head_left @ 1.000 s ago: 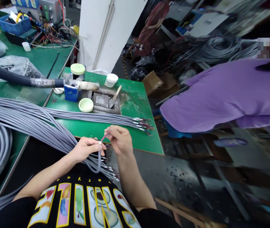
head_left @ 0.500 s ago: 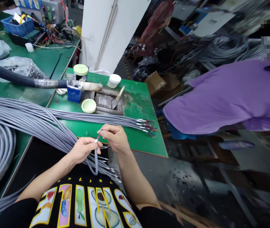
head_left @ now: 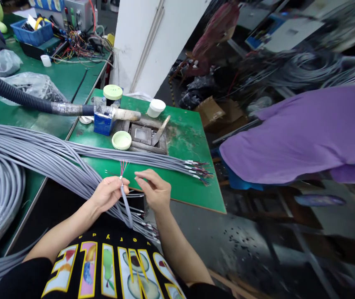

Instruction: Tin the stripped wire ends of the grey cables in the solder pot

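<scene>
Near its stripped end, a grey cable [head_left: 126,207] is pinched in my left hand [head_left: 108,192]. Thin coloured wires [head_left: 123,167] fan upward from a white band just above those fingers. To the right, apart from the cable, my right hand [head_left: 156,189] is raised with thumb and forefinger slightly parted; nothing shows between them. Beyond both hands, a bundle of grey cables [head_left: 152,159] lies across the green table, its stripped ends [head_left: 198,169] near the right edge. More cable ends [head_left: 148,226] hang below my hands, close to my shirt.
A hose nozzle [head_left: 126,114] points over a small square metal pot [head_left: 141,133] with a scraper [head_left: 161,130] leaning in it. Around it stand a pale green dish [head_left: 122,140] and a white tub [head_left: 156,108]. A person in purple [head_left: 302,137] is at the right.
My right hand has let go of the coloured wires and moved right. The wires now spread upward from the cable in my left hand. The view has shifted slightly.
</scene>
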A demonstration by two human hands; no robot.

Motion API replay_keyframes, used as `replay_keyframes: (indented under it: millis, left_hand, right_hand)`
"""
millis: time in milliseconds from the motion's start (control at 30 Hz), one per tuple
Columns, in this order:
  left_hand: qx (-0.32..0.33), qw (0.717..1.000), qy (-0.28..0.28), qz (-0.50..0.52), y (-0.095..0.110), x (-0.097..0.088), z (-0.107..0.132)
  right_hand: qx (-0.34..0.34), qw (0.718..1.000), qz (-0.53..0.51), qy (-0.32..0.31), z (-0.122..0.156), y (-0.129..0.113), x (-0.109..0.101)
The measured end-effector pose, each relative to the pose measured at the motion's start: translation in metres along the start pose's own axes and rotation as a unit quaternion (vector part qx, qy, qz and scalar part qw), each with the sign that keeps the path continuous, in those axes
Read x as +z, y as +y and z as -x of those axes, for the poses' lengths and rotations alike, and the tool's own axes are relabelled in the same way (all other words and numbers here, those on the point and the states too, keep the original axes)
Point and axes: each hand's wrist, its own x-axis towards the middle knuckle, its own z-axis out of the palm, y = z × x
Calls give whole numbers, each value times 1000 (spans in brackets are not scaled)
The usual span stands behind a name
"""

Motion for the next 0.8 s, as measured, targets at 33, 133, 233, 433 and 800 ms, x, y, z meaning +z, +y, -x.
replay_keyframes:
  millis: [33, 133, 233, 433, 800]
  left_hand:
    - [1, 1000, 8, -2, 0, 1, 0]
    - [10, 999, 34, -8, -2, 7, -1]
    - [20, 998, 57, -20, -3, 13, -1]
    - [35, 998, 46, -36, -1, 16, -2]
    - [126, 976, 54, -172, -7, 18, -4]
  right_hand:
    - [-39, 999, 22, -7, 2, -1, -2]
    - [-128, 990, 56, -27, 5, -2, -7]
    - [-173, 981, 78, -33, 3, -4, -9]
    - [-257, 959, 93, -74, -1, -8, -10]
    - [-172, 975, 136, -27, -9, -22, -5]
